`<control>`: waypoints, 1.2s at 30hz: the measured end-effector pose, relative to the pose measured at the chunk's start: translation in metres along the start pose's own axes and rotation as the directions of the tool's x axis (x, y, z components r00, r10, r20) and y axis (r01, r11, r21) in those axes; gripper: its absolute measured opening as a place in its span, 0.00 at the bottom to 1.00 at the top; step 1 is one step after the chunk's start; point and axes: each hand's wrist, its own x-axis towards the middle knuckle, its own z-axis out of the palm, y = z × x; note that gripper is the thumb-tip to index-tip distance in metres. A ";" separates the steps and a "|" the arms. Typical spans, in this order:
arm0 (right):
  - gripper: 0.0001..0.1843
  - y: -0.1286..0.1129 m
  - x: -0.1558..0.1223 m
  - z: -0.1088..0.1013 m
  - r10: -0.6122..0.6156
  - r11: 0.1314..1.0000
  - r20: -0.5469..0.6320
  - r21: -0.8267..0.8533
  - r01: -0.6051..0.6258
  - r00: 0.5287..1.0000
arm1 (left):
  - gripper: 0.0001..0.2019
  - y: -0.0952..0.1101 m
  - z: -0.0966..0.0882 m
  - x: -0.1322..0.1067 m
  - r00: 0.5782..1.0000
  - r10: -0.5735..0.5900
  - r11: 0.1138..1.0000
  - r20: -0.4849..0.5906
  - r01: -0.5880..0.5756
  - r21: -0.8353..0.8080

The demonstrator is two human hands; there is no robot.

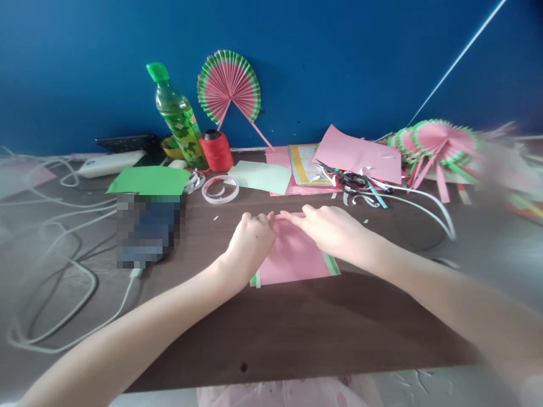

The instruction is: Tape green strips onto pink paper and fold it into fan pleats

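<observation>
A sheet of pink paper [294,257] with green and pale strips along its left and right sides lies flat on the table. At its far edge there appears to be a narrow fold. My left hand [254,240] is closed on the far left part of that edge, fingers curled. From the other side, my right hand [326,226] grips the same edge, its index finger stretched along it toward the left hand. Both hands hide parts of the sheet, and the fingertips nearly meet.
Behind stand a green bottle [180,121], a red thread spool [217,151] and a pleated paper fan [229,85]. A tape roll [220,189], scissors [350,180] and more fans [445,141] lie around. A phone [150,232] with white cables [91,277] is at left.
</observation>
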 end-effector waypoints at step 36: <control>0.17 0.004 0.013 0.016 0.011 0.998 -0.211 0.066 0.003 0.977 | 0.09 -0.014 0.030 0.019 0.966 -0.111 0.971 -0.232 0.056 -0.231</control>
